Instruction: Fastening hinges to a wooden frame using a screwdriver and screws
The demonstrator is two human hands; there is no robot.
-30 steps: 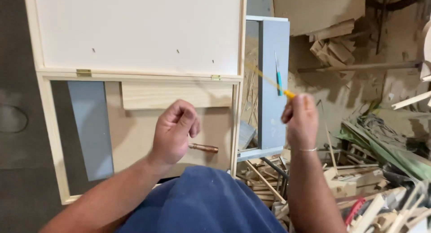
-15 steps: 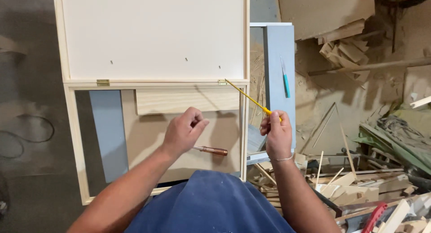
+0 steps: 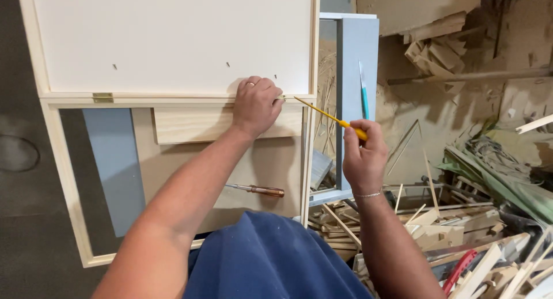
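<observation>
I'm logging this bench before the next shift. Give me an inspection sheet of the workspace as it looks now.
Surface: pale wooden frame with white panel, brass hinge.
Job's things: yellow-handled screwdriver, tip aimed at the frame's right corner; brown-handled screwdriver lying inside the frame.
Clutter: wood offcuts heaped at right; teal-handled tool on grey board.
Hands: left hand pressed on the frame rail; right hand grips the yellow-handled screwdriver.
Cables: nothing seen.
Surroundings: dark floor at left.

No packages, labels, signs, screens visible.
</observation>
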